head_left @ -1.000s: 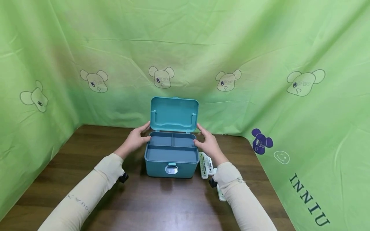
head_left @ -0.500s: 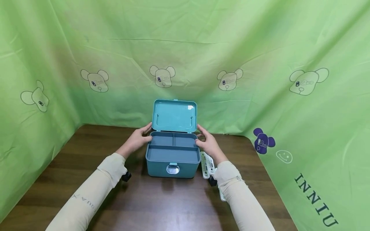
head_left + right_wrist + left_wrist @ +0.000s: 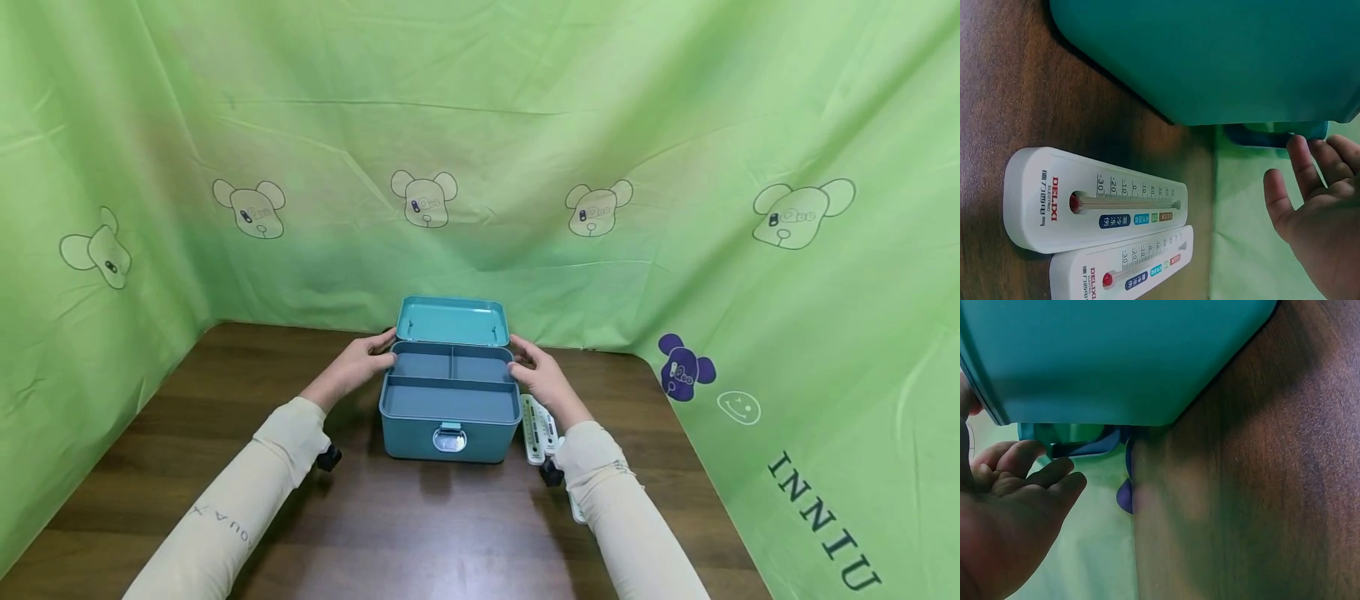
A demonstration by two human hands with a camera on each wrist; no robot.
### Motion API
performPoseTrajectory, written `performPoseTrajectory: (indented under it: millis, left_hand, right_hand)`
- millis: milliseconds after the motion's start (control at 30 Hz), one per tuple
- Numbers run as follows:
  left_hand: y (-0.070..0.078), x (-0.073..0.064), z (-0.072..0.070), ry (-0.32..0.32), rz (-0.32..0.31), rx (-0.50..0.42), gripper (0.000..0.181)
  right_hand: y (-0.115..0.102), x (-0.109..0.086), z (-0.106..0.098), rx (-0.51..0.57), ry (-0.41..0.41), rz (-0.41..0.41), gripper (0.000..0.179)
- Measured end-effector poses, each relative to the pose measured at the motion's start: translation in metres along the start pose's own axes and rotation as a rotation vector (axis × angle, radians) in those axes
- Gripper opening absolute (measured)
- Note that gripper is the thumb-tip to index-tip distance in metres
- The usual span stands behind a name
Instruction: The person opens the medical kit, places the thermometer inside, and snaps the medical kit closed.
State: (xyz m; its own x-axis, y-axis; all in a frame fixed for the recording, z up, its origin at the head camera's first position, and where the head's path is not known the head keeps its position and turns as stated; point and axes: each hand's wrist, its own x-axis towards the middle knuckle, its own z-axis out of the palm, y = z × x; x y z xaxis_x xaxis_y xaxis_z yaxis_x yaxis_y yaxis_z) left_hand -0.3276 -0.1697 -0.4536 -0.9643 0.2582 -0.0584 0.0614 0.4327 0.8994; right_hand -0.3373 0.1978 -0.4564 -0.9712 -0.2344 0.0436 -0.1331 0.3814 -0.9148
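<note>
A teal storage box (image 3: 408, 440) stands on the table, its lid (image 3: 452, 322) leaning back at the rear. Inside sits a blue-grey divided tray (image 3: 450, 400), with bare compartments. My left hand (image 3: 351, 368) is at the rear left corner, thumb at the rim and fingertips beside the lid's edge. Mirroring it, my right hand (image 3: 546, 379) has its thumb at the rear right rim and fingers extended to the lid. In the left wrist view, relaxed fingers (image 3: 1060, 472) reach near a dark curved handle (image 3: 1088, 449) behind the box. The thumb's tip is mostly hidden there.
White thermometers (image 3: 1104, 200) lie on the table right of the box, partly under my right forearm. Another white piece (image 3: 577, 508) shows beside that sleeve. A green printed curtain (image 3: 480, 125) hangs close behind and along both sides of the wooden table (image 3: 420, 533).
The lid has tipped further backward, from near upright to a low slant. My fingers have followed its edges slightly down, while the box has stayed in about the same place.
</note>
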Motion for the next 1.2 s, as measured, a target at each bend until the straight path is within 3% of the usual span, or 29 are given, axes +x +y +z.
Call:
performPoseTrajectory:
  millis: [367, 500, 767, 1200]
  left_hand:
    - [0.001, -0.004, 0.002, -0.002, -0.015, 0.005, 0.069]
    - [0.001, -0.009, 0.005, 0.023, -0.009, -0.025, 0.066]
    - [0.007, -0.028, 0.015, 0.124, 0.061, -0.067, 0.057]
    - [0.008, -0.068, 0.027, 0.142, 0.088, -0.032, 0.054]
  right_hand:
    - [-0.007, -0.005, -0.003, 0.045, -0.04, 0.065, 0.06]
    - [-0.013, -0.012, 0.0, 0.069, -0.016, 0.089, 0.054]
    - [-0.021, -0.033, 0.005, -0.105, 0.046, -0.003, 0.049]
    - [-0.024, -0.069, 0.001, -0.262, 0.058, -0.092, 0.048]
